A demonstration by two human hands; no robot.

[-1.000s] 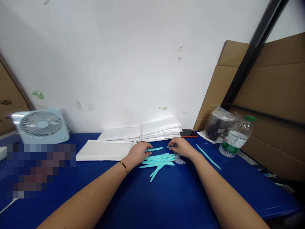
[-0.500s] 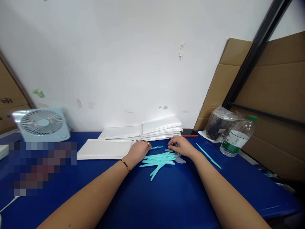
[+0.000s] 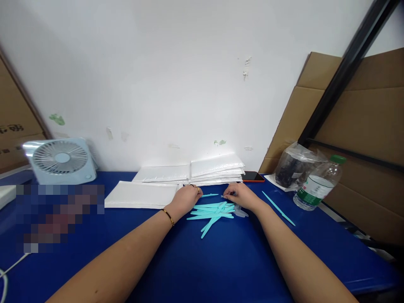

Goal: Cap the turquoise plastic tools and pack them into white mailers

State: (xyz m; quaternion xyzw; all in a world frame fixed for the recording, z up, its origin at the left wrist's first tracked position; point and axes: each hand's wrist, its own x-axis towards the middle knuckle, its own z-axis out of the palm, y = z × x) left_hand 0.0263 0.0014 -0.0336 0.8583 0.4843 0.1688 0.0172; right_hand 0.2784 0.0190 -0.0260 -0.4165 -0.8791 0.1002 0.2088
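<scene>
My left hand (image 3: 186,198) is closed in a pinch on a slim teal eyebrow razor (image 3: 210,195), which points right from the fingertips. Facing it, my right hand (image 3: 238,195) pinches a small clear plastic cap (image 3: 222,196) between thumb and fingers. The cap and the razor's tip are a short gap apart. Just below both hands lies a crossed pile of teal eyebrow razors (image 3: 211,213). More clear caps (image 3: 241,213) lie at the pile's right end, partly under my right hand. A single teal razor (image 3: 278,208) rests apart, right of my right forearm.
White padded envelopes (image 3: 142,194) lie left of my left hand, with stacks of them (image 3: 217,165) along the wall. A phone (image 3: 253,176), a bagged dark item (image 3: 287,168) and a green-capped bottle (image 3: 318,185) stand at right. A fan (image 3: 61,160) is at far left.
My right fingertips now hold a clear cap, lifted from beside the pile. My left hand keeps the razor in nearly the same place. The whole view has shifted slightly.
</scene>
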